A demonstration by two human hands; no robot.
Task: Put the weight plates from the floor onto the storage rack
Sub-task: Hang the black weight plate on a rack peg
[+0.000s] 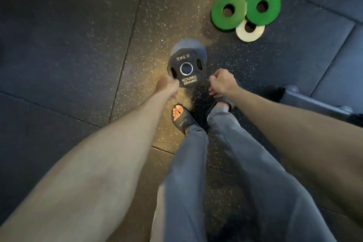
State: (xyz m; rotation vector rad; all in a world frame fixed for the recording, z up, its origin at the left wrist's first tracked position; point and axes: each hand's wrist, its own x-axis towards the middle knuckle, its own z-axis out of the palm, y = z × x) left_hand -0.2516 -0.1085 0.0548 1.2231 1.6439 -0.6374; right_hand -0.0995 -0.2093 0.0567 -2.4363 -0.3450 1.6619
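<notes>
My left hand (167,86) grips the near left edge of a black 2.5 kg weight plate (185,68) with a chrome centre ring, held above the floor. A grey-blue round plate (200,48) lies on the floor just behind it, mostly hidden. My right hand (221,82) hangs to the right of the black plate with fingers curled, holding nothing. Farther back right lie two green plates (227,12) (263,6) and a small white plate (250,31) partly under them. The storage rack is out of sight.
Dark speckled rubber floor tiles (78,45) spread all around. A grey metal equipment foot (314,102) juts in at the right. My feet in black slides (179,120) stand just behind the hands.
</notes>
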